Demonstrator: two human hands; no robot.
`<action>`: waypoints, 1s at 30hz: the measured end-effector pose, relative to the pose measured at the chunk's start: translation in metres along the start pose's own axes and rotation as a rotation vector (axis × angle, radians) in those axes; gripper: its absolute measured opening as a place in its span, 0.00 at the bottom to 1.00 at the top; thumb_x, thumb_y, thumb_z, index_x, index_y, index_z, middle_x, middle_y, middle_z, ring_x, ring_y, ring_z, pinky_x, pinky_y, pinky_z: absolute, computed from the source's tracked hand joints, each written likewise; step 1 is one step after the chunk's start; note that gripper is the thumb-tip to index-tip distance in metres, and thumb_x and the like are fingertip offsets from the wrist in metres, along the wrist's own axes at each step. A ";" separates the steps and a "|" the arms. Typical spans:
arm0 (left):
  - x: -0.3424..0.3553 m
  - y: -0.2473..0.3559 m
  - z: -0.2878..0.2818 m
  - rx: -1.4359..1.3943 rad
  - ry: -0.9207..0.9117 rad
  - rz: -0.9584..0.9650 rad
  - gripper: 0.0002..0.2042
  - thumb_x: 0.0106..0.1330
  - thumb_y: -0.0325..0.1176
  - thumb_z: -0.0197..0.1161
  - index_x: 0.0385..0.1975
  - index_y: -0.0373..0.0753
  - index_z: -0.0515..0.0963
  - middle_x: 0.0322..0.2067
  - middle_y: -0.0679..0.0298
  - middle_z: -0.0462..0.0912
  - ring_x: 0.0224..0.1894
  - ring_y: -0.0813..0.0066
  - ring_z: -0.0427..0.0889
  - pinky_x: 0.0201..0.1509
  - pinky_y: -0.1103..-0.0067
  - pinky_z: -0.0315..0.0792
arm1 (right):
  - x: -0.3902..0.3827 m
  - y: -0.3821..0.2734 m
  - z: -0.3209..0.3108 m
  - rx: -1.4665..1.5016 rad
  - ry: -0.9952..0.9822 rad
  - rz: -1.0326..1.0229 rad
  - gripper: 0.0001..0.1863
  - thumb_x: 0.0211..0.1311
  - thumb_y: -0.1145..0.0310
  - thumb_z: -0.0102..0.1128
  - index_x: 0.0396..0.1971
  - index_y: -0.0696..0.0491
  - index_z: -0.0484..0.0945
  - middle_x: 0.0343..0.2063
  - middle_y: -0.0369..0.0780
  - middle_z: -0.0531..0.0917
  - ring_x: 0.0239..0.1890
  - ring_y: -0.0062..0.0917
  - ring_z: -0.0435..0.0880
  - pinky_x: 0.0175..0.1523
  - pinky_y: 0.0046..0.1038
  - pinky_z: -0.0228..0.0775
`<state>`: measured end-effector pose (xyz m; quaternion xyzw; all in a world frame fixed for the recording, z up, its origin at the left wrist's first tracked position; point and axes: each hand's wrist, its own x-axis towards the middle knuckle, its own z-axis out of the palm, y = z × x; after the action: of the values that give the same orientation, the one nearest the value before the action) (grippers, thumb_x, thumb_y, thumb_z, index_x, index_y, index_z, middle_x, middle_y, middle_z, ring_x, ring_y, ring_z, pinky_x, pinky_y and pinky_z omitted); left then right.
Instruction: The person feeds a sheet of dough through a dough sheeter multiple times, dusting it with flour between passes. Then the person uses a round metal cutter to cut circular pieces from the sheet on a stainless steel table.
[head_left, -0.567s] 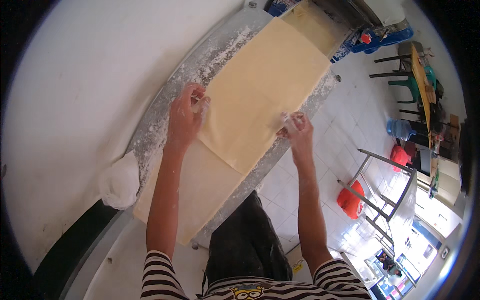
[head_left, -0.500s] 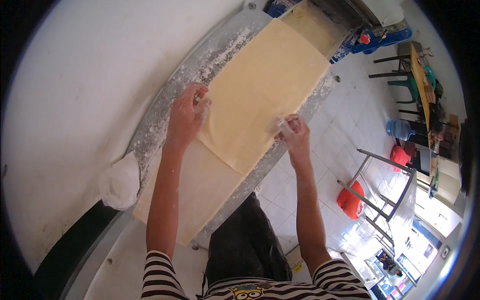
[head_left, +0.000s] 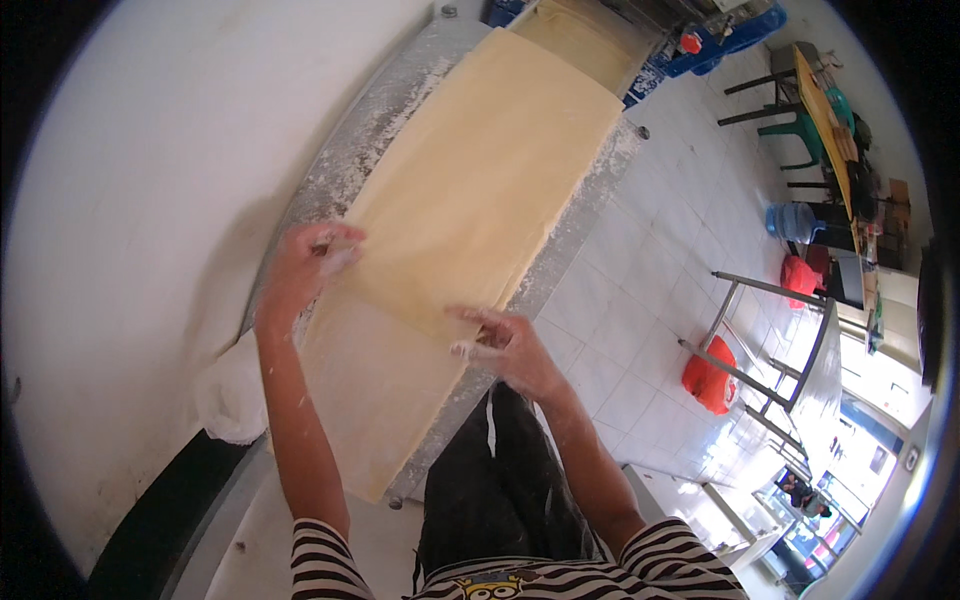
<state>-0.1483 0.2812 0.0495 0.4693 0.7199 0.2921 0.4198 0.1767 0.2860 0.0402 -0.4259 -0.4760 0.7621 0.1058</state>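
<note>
A long, pale yellow dough sheet point(head_left: 480, 170) lies on the floury metal table point(head_left: 595, 190), over a paler layer point(head_left: 390, 400) at the near end. My left hand point(head_left: 305, 270), slightly blurred and dusted with flour, has its fingers curled on the upper sheet's left edge, gripping it. My right hand point(head_left: 505, 355) is over the sheet's near right part, with index finger and thumb apart and the other fingers bent. Its fingertips are at the dough's surface.
A white wall borders the left, beside a white bag point(head_left: 225, 400). A machine point(head_left: 700, 45) stands beyond the dough. On the tiled floor to the right are a metal frame point(head_left: 800, 360), red bags point(head_left: 710, 380), chairs and a water jug point(head_left: 790, 220). A person point(head_left: 805, 495) is far off.
Both hands have moved down and left, toward my body. The upper sheet has shifted with them over the paler layer. My right hand's fingers have spread from a pinch. The view has shifted slightly.
</note>
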 end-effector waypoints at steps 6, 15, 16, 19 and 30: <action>-0.044 -0.008 -0.001 0.072 0.017 -0.130 0.15 0.63 0.29 0.75 0.49 0.36 0.85 0.40 0.59 0.91 0.41 0.76 0.86 0.46 0.76 0.78 | -0.028 0.003 0.004 -0.024 -0.182 -0.088 0.32 0.66 0.64 0.75 0.68 0.56 0.76 0.53 0.37 0.88 0.48 0.18 0.83 0.58 0.28 0.77; -0.040 -0.025 0.027 0.592 0.227 -0.107 0.22 0.60 0.39 0.78 0.52 0.37 0.83 0.41 0.54 0.86 0.45 0.57 0.84 0.52 0.64 0.77 | -0.019 0.019 0.001 0.087 -0.137 0.017 0.38 0.70 0.59 0.72 0.75 0.55 0.68 0.53 0.41 0.84 0.46 0.19 0.80 0.59 0.26 0.73; -0.040 -0.024 0.028 0.580 0.260 -0.040 0.20 0.59 0.37 0.77 0.49 0.36 0.84 0.38 0.53 0.86 0.42 0.53 0.84 0.50 0.62 0.77 | -0.017 0.020 0.000 0.121 -0.133 0.063 0.38 0.70 0.60 0.71 0.75 0.55 0.68 0.57 0.41 0.83 0.48 0.19 0.80 0.60 0.28 0.72; -0.044 -0.016 0.024 0.593 0.283 -0.039 0.15 0.57 0.33 0.76 0.42 0.33 0.85 0.33 0.51 0.86 0.36 0.49 0.84 0.43 0.59 0.76 | -0.018 0.021 -0.001 0.049 -0.192 0.031 0.38 0.70 0.61 0.71 0.76 0.56 0.67 0.62 0.41 0.80 0.52 0.21 0.80 0.64 0.30 0.70; -0.062 -0.030 0.011 0.228 0.167 -0.285 0.13 0.60 0.33 0.78 0.40 0.32 0.86 0.31 0.54 0.86 0.29 0.70 0.85 0.33 0.71 0.77 | -0.027 0.007 -0.004 0.095 -0.356 0.111 0.46 0.70 0.54 0.71 0.79 0.57 0.59 0.70 0.45 0.75 0.59 0.29 0.76 0.70 0.33 0.65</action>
<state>-0.1387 0.2122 0.0400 0.3812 0.8399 0.1841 0.3396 0.1980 0.2693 0.0485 -0.3047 -0.4263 0.8517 -0.0022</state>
